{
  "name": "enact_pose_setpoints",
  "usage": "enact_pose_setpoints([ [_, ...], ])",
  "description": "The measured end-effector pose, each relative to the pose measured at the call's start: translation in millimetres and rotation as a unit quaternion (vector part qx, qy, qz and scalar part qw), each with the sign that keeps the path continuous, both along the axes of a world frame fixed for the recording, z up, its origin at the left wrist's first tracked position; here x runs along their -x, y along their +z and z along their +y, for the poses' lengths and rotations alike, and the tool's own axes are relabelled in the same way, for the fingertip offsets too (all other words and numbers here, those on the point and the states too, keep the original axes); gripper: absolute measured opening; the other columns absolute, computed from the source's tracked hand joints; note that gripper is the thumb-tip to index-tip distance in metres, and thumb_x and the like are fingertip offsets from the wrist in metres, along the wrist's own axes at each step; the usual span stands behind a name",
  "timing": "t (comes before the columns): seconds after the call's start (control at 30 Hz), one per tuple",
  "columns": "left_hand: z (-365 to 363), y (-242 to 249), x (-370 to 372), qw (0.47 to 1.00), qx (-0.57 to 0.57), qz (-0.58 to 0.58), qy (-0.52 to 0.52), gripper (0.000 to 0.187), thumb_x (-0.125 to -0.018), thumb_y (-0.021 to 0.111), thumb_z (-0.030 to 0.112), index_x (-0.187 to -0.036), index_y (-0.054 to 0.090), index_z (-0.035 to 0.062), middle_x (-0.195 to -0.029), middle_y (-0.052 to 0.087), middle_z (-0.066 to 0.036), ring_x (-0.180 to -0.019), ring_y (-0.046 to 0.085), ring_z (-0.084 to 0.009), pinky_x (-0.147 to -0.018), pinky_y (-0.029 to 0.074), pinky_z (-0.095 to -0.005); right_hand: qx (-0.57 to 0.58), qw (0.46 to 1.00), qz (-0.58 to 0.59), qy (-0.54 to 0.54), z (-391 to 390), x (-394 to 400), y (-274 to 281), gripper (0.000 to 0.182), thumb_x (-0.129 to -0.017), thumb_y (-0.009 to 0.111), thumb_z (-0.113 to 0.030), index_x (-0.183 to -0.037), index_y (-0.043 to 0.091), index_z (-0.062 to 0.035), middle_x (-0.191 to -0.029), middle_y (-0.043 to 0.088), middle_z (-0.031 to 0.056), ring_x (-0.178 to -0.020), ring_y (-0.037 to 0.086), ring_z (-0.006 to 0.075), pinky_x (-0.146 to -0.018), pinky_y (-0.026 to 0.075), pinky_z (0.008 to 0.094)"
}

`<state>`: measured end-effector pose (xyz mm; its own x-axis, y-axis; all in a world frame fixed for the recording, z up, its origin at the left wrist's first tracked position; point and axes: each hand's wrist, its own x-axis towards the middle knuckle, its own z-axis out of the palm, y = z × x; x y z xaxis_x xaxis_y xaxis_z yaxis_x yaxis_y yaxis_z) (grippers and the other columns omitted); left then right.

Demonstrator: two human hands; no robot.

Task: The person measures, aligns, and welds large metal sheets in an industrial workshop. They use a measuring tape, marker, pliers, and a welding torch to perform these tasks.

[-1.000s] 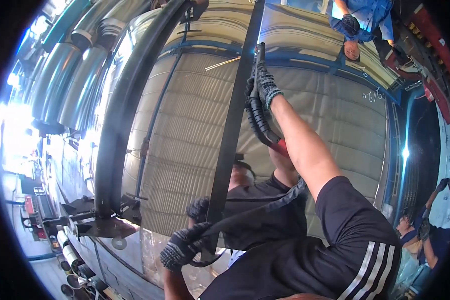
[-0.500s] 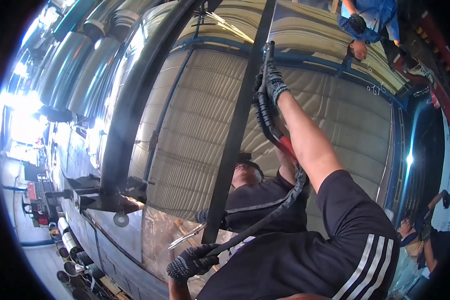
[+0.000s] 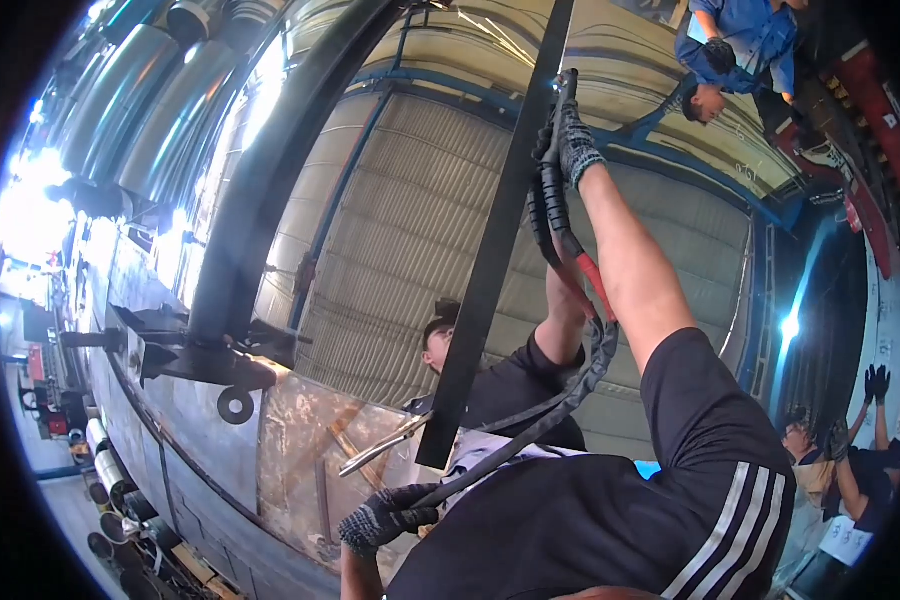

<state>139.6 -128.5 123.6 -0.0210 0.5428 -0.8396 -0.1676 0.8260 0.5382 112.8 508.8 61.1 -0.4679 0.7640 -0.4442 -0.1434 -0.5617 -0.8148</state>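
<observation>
My right hand, in a grey-black knit glove, reaches far out over a shiny metal sheet. It is closed around a black torch, with a small bright spot at its tip and sparks beyond. Alongside the torch runs a long flat black bar across the sheet. My left hand, gloved alike, is closed on the torch's black-sleeved cable near my body. A red section shows on the cable below the torch. The sheet mirrors my arm, torch and cable.
A thick dark beam with a bracket and washer stands to the left. Shiny rolled metal lies at upper left. A person in blue appears upside down at top right; another person is at lower right.
The view has shifted, so the bar and torch sit slightly further right. Both hands keep their grips. At lower right, the other person's gloved hands have changed position.
</observation>
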Motion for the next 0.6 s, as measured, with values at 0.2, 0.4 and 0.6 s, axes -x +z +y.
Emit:
enact_pose_setpoints([
  [0.2, -34, -24, -2, 0.999, -0.001, -0.027, 0.021, 0.052, -0.092, 0.075, 0.011, -0.140, 0.059, 0.0038, -0.116, 0.072, -0.003, -0.102, 0.064, -0.0091, -0.090, 0.053, -0.0270, 0.008, 1.000, -0.025, -0.002, -26, -11, 21, 0.060, -0.091, 0.046, -0.079, -0.087, 0.048, -0.0193, -0.056, 0.049, 0.0033, -0.042, 0.051, 0.0205, -0.041, 0.050, 0.0396],
  [0.4, -72, -64, -7, 0.995, -0.043, -0.054, 0.068, 0.052, -0.090, 0.077, 0.008, -0.139, 0.059, 0.0013, -0.119, 0.072, -0.006, -0.107, 0.065, -0.0127, -0.098, 0.051, -0.0290, -0.012, 0.999, 0.012, -0.032, -30, -16, -10, 0.057, -0.092, 0.049, -0.076, -0.092, 0.052, -0.0196, -0.057, 0.051, 0.0033, -0.043, 0.053, 0.0201, -0.040, 0.049, 0.0387],
  [0.6, -113, -114, -7, 0.994, -0.043, -0.052, 0.090, 0.056, -0.085, 0.082, 0.009, -0.136, 0.061, 0.0019, -0.120, 0.071, -0.006, -0.109, 0.064, -0.0130, -0.100, 0.050, -0.0311, -0.004, 1.000, -0.021, -0.014, -61, -23, 15, 0.061, -0.089, 0.047, -0.081, -0.091, 0.050, -0.0199, -0.055, 0.048, 0.0023, -0.041, 0.050, 0.0192, -0.039, 0.046, 0.0372],
])
